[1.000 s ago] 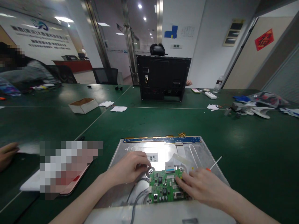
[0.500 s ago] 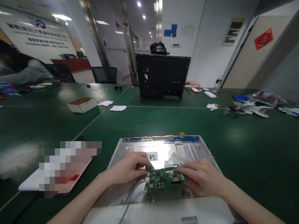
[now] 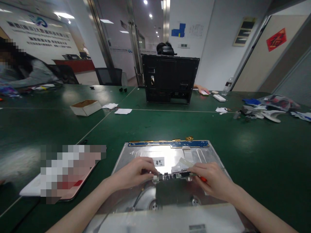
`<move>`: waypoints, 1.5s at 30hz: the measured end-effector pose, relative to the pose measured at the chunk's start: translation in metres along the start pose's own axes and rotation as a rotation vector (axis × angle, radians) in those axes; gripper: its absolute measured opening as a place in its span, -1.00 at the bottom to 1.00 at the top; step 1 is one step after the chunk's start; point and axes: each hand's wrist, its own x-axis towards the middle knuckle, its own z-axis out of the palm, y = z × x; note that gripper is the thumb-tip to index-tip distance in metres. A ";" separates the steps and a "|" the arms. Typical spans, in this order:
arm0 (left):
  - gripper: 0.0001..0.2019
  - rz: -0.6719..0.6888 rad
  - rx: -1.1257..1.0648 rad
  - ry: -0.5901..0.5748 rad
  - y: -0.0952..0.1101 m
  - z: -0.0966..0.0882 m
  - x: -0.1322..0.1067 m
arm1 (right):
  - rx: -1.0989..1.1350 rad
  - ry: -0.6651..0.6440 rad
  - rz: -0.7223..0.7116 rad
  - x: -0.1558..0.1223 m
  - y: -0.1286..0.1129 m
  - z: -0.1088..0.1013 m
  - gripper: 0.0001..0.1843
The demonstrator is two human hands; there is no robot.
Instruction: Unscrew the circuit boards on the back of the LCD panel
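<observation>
A silver metal display panel (image 3: 209,153) lies flat on the green table in front of me, with a blue strip board (image 3: 168,143) along its far edge. My left hand (image 3: 132,174) and my right hand (image 3: 211,179) pinch the two ends of a small green circuit board (image 3: 171,176), which is lifted edge-on above the panel. A white ribbon cable (image 3: 181,165) runs from the board's far side toward the blue strip. Grey wires (image 3: 137,199) hang from the board's left end. An orange-handled tool (image 3: 202,178) shows under my right fingers.
A black monitor back shell (image 3: 170,79) stands upright across the table, with another person's hand (image 3: 202,90) beside it. A cardboard box (image 3: 85,107) and paper scraps lie to the left. Bags and small parts (image 3: 267,110) lie at the right. A person sits at far left.
The green circuit board, flat on the panel a second ago, has been lifted and tipped up on edge between both my hands. Its mounting bosses on the panel now show.
</observation>
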 end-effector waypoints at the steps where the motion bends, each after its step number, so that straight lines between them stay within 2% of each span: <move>1: -0.83 -0.007 -0.004 -0.001 0.000 0.000 0.000 | -0.015 -0.009 -0.020 -0.001 0.002 0.000 -0.65; 5: -0.85 -0.026 -0.011 0.007 -0.001 0.001 -0.001 | -0.117 -0.078 -0.085 -0.003 0.006 -0.004 -0.62; 8: -0.89 -0.046 -0.012 0.017 -0.002 0.002 0.000 | -0.151 -0.191 -0.044 -0.002 0.004 -0.008 -0.65; 12: -0.89 -0.045 -0.017 0.018 -0.002 0.004 0.002 | -0.169 -0.286 -0.002 0.000 -0.001 -0.012 -0.56; 17: -0.87 -0.036 0.006 0.035 0.000 0.004 0.002 | -0.136 -0.284 0.045 0.000 -0.001 -0.016 -0.46; 22: -0.87 -0.059 0.016 0.034 0.003 0.003 0.001 | -0.033 -0.302 0.148 0.001 -0.002 -0.023 -0.52; 27: -0.84 -0.054 0.025 0.029 0.006 0.005 0.000 | 0.007 -0.352 0.169 0.004 -0.005 -0.022 -0.33; 33: -0.82 -0.058 0.012 -0.002 0.009 0.005 0.000 | 0.076 -0.364 0.211 0.003 -0.010 -0.015 -0.40; 38: -0.77 -0.060 0.042 -0.022 0.011 0.004 0.000 | 0.079 -0.366 0.225 0.006 -0.010 -0.014 -0.38; 42: -0.66 -0.084 0.052 -0.040 0.012 0.005 -0.001 | 0.053 -0.360 0.210 0.008 -0.009 -0.016 -0.48; 45: -0.54 -0.123 0.059 -0.051 0.015 0.006 -0.003 | 0.054 -0.341 0.197 0.008 -0.007 -0.016 -0.49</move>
